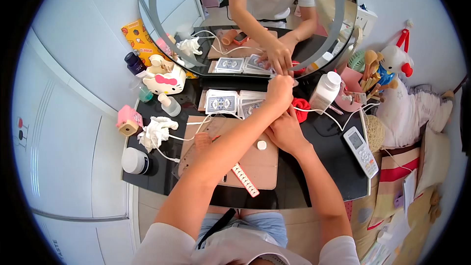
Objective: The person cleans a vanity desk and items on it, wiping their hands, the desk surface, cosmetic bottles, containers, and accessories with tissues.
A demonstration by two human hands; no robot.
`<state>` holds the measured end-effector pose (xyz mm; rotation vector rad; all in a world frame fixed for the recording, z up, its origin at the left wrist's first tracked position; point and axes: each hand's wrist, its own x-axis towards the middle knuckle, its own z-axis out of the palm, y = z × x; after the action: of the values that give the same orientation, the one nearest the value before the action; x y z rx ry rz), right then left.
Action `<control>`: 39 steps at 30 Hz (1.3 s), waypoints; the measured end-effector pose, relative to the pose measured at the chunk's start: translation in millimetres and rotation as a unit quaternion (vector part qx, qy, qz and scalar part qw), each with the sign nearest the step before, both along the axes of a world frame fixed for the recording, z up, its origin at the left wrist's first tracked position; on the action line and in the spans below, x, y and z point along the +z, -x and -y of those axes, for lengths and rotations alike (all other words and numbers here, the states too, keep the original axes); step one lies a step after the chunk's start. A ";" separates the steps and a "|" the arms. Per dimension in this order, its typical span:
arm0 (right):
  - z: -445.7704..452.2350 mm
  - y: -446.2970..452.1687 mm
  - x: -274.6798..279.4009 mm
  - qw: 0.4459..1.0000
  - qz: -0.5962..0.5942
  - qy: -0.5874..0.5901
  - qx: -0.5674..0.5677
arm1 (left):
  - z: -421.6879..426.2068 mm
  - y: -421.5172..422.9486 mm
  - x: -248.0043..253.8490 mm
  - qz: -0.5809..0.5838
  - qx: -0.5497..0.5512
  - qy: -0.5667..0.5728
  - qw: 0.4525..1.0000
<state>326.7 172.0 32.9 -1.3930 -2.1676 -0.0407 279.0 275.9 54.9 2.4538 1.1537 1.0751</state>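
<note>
My left hand [280,93] reaches across to the right, over my right hand, its fingers curled. A bit of something whitish shows at its fingertips, too small to make out. My right hand [287,130] lies just below, back upward, with fingers apart and partly hidden by my left wrist. Beside both hands, two spreads of blue-backed playing cards [221,102] lie before the mirror. A red knitted item [300,110] touches the area right of my hands. A small white cap [261,145] sits on the pinkish-beige mat [267,167] below.
A round mirror [152,29] stands behind the cards. To the right are a white bottle [327,91], a pink brush holder [349,99] and a remote control [360,152]. Crumpled tissue [157,132], a white jar [135,160] and a watch strap [245,179] are at left and front.
</note>
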 end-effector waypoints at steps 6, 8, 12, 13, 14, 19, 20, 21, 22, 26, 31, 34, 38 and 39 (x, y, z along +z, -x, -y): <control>2.3 -3.5 0.1 1.000 0.006 0.019 0.013 | 10.6 12.3 19.4 0.325 -0.182 0.447 0.813; 3.3 0.1 4.1 1.000 0.000 0.011 0.004 | 10.3 29.7 26.3 0.428 -0.227 0.513 0.709; -0.4 -6.7 14.9 0.995 -0.100 -0.020 0.009 | 27.7 68.1 40.1 0.533 -0.224 0.565 0.588; -1.7 -6.3 17.3 0.991 -0.131 -0.028 0.018 | 31.0 75.9 41.2 0.530 -0.214 0.570 0.590; -1.8 -5.1 19.4 0.983 -0.156 -0.093 -0.021 | 34.7 83.1 43.4 0.527 -0.205 0.575 0.591; 0.4 4.6 20.8 0.823 -0.563 0.041 0.060 | 50.6 99.9 48.4 0.497 -0.183 0.509 0.679; 5.7 4.2 25.5 0.800 -0.593 0.070 0.065 | 56.3 100.4 50.0 0.504 -0.163 0.473 0.704; 9.2 5.4 31.0 0.774 -0.621 0.100 0.071 | 59.1 103.2 49.8 0.445 -0.151 0.381 0.796; 9.3 5.5 31.4 0.752 -0.643 0.125 0.068 | 61.3 106.6 49.1 0.378 -0.134 0.282 0.872; 11.3 16.2 34.5 0.747 -0.652 0.101 0.078 | 81.2 118.4 51.1 0.196 -0.125 0.073 0.970; 21.4 31.1 37.4 0.866 -0.471 0.084 0.147 | 90.7 135.8 52.7 0.239 -0.084 0.248 0.935; 22.3 37.9 44.5 0.897 -0.396 0.102 0.168 | 65.7 164.2 30.0 0.245 -0.024 0.254 0.935; 16.4 32.0 40.2 0.909 -0.386 0.115 0.102 | 9.2 213.3 13.3 0.224 0.116 0.187 0.949; 15.5 32.1 38.4 0.911 -0.384 0.117 0.096 | -7.4 225.9 6.0 0.139 0.170 0.175 0.960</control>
<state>294.6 156.6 71.3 -1.0463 -1.6427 0.7413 53.0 283.3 61.0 1.8137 1.5499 1.1396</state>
